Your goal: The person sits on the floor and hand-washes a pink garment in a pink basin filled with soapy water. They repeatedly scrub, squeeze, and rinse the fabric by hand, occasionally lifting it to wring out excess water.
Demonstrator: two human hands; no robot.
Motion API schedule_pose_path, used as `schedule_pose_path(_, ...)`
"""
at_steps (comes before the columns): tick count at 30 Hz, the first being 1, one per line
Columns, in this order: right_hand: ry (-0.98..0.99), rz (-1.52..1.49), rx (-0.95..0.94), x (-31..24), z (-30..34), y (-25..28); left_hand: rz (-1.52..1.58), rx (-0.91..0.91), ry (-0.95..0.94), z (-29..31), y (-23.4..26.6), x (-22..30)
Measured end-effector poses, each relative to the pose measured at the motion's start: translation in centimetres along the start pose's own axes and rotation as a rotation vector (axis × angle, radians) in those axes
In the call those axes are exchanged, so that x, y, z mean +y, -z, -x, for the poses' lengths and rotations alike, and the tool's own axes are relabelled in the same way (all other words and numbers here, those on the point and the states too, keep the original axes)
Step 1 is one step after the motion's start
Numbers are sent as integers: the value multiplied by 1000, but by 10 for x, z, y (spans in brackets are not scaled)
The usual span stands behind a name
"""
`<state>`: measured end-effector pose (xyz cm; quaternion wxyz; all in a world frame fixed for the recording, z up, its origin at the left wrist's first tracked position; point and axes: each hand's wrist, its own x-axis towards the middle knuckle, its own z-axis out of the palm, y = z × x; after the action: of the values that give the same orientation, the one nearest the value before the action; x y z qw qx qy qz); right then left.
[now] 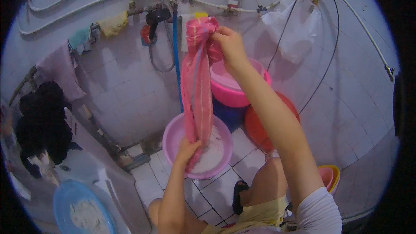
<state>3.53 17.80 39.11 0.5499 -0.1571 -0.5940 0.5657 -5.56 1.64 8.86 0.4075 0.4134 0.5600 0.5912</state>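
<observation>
White sleeve (318, 212) foremost, right hand (230, 47) aloft, pinching a pink striped cloth (198, 86) by its top.
From here I see the left hand (188, 149) clasping it low down, over a lilac basin (228, 141).

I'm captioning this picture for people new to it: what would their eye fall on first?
Probably the long pink striped cloth at the centre, held high by the right hand and lower down by the left hand, over the lilac basin. Next might come the bright pink tub near the back wall, and the black bundle at the picture's left.
</observation>
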Motion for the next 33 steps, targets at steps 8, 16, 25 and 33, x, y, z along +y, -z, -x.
schedule_pose_path(8, -141, 81, 212, 76, -3, 86, 330, -75, 334, 5, 8, -12)
schedule_pose_path(16, -574, 273, 91, 204, 79, 195, 702, 186, 246, 23, 16, 26)
schedule_pose_path(25, -849, 730, -190, 289, 164, 191, 1049, -58, 91, 8, 31, 20)
schedule_pose_path(33, -188, 487, -790, 173, 167, 74, 746, 178, 33, -4, 29, -9)
